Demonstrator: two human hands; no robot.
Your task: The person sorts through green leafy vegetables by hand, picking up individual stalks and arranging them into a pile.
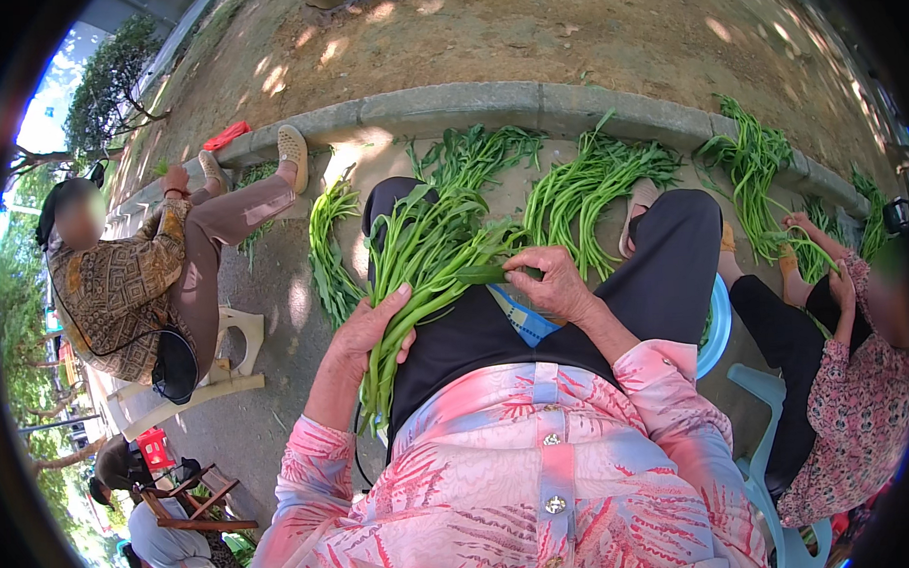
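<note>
My left hand [374, 333] is closed around the stems of a bunch of leafy green vegetables [431, 258], which fans out above my lap. My right hand [548, 284] pinches a long green leaf [480, 275] at the right side of that bunch, between thumb and fingers. Past my knees, piles of the same greens lie on the pavement: a small one [332, 251] at left, another [480, 155] by the curb and a larger one [594, 189] near my right foot. A blue patterned item [527, 323] shows between my thighs.
A concrete curb [463, 107] runs across the front. One person [124, 273] sits at left; another [853, 420] at right handles a stem beside more greens [758, 168]. A light blue basin [719, 327] stands by my right thigh. A red bag [226, 135] lies on the curb.
</note>
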